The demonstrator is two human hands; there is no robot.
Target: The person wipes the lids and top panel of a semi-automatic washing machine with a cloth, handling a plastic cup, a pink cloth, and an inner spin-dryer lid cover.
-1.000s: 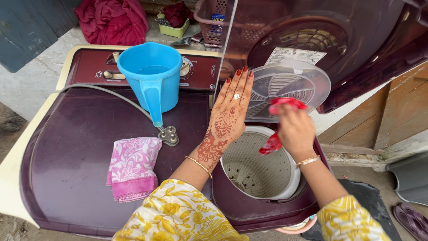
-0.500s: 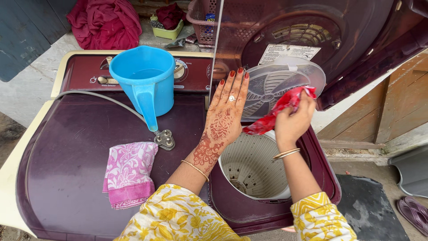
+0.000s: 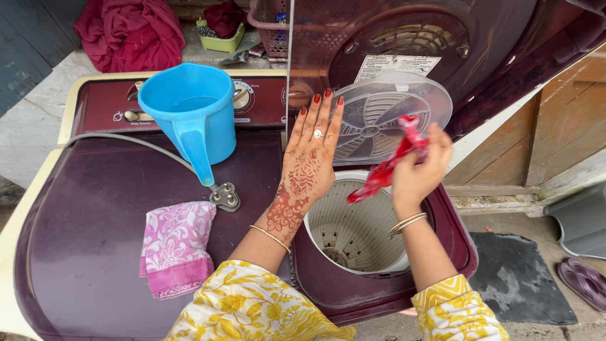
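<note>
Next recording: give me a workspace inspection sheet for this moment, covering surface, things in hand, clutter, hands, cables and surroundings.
Surface: maroon washing machine top, wash-side lid shut, spinner lid raised.
Things in hand: red cloth held above the open white spinner drum; clear inner cover tilted up behind it.
Clutter: blue jug and folded pink cloth on the shut lid.
Hands: left hand open, fingers spread, against the clear inner cover; right hand closed on the red cloth.
Cables: grey hose across the lid, ending in a metal fitting.
Surroundings: red laundry pile, pink basket, dark mat, wooden door.
</note>
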